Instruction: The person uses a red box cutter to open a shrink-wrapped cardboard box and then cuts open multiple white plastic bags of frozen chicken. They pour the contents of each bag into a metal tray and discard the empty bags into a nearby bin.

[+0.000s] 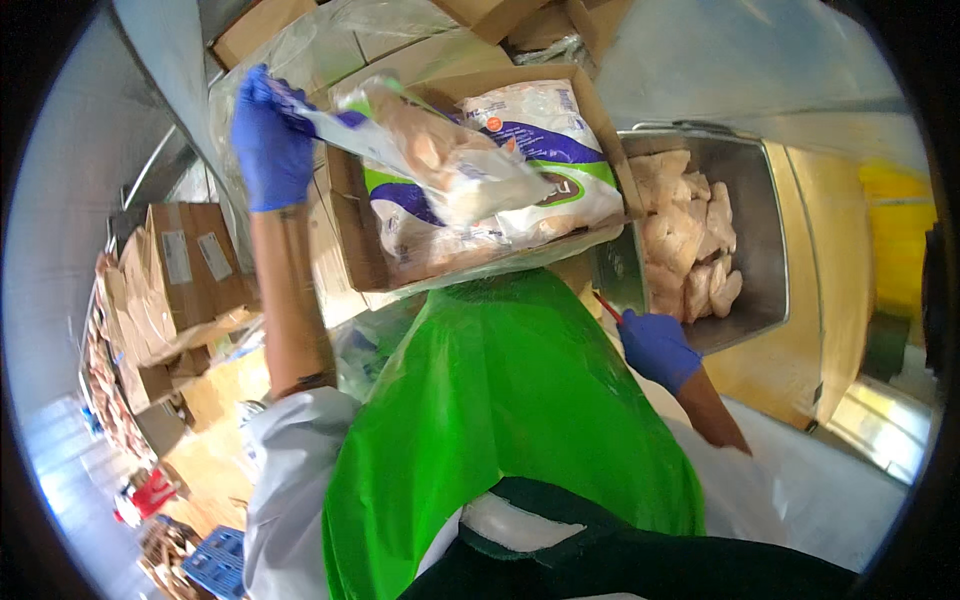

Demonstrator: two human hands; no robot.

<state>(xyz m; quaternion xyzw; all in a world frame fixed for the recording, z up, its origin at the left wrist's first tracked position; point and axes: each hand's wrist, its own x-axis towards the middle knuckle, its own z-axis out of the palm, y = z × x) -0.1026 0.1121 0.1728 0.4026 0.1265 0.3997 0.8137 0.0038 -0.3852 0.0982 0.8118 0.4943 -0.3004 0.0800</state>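
Note:
My left hand [275, 145], in a blue glove, is raised at the upper left and closed on the end of a clear plastic bag [440, 150]. The bag stretches to the right, blurred, with pale pieces of meat showing through it. Below it, printed white, purple and green bags [570, 140] lie in an open cardboard box [360, 235]. My right hand [658, 345], also gloved in blue, is closed round a thin red object [606, 303] whose far end I cannot make out. It is beside a metal tub [768, 245] holding raw, pale poultry pieces [685, 230].
Stacked cardboard boxes [190, 260] stand at the left, and more cartons [400, 55] lie under clear film behind the open box. A blue crate [217, 562] is on the floor at lower left. Yellowish boarding [790, 370] borders the tub; my green apron [500, 380] touches the work area.

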